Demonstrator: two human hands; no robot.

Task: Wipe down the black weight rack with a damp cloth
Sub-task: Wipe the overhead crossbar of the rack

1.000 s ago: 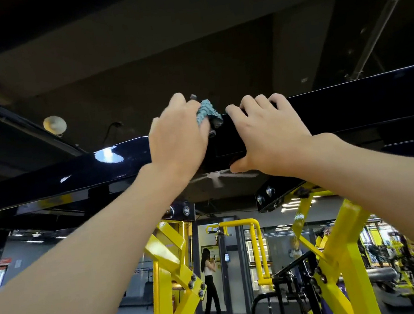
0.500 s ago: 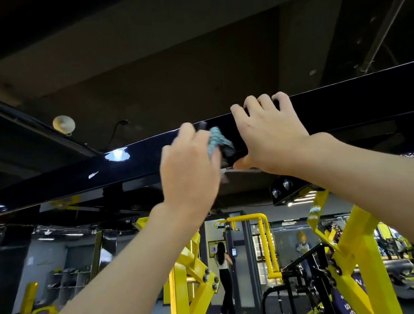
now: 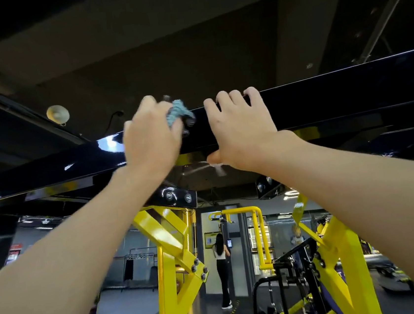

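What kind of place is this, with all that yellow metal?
Most likely a gym. Yellow steel machine frames stand bolted under a glossy black crossbeam, and a yellow tubular rail rises further back on the open floor.

The rack beam [image 3: 323, 97] ran overhead from left to right. The right hand [image 3: 241, 129] hooked its fingers [image 3: 223, 98] over the beam's top edge, thumb underneath. Just left of those fingers, the cloth [image 3: 177, 111] sat bunched against the beam in the left hand [image 3: 151, 140]. Below the hands stood the left post [image 3: 171, 251] and the right post [image 3: 340, 250], with a person [image 3: 222, 263] between and well behind them.
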